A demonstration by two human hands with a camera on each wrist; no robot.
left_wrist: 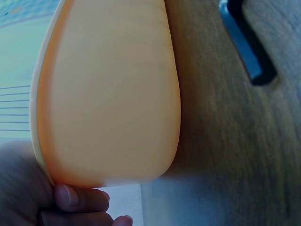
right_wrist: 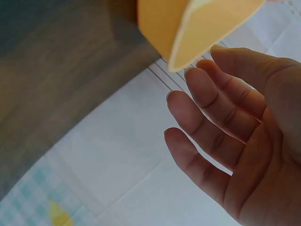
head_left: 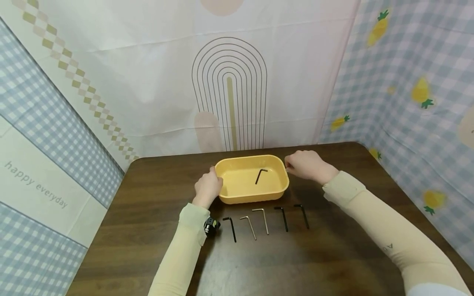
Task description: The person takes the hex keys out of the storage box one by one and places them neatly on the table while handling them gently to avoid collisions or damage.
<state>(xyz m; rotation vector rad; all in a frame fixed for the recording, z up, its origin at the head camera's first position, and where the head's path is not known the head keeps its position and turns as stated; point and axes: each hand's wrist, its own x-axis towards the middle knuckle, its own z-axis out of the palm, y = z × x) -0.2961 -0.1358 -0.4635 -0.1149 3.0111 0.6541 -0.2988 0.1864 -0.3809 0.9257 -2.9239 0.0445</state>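
A yellow plastic tray (head_left: 237, 200) sits toward the back of the table, one black hex key (head_left: 261, 176) lying inside it. My left hand (head_left: 208, 187) grips the tray's left end, its fingers curled at the end wall in the left wrist view. Beside the right end is my right hand (head_left: 306, 164); the right wrist view shows its fingers loosely bent, thumb and fingertips close to the rim with nothing held. In front of the tray lies a row of hex keys: a black one (head_left: 233, 230), two brass-coloured ones (head_left: 252, 228) (head_left: 265, 222) and two more black ones (head_left: 284, 220) (head_left: 305, 217).
The dark wooden table (head_left: 155, 230) ends at a white printed cloth (head_left: 159, 94) behind the tray. Checked cloth (head_left: 407, 61) with pineapples hangs along the right side. A small black device (head_left: 211, 226) is worn at the left wrist.
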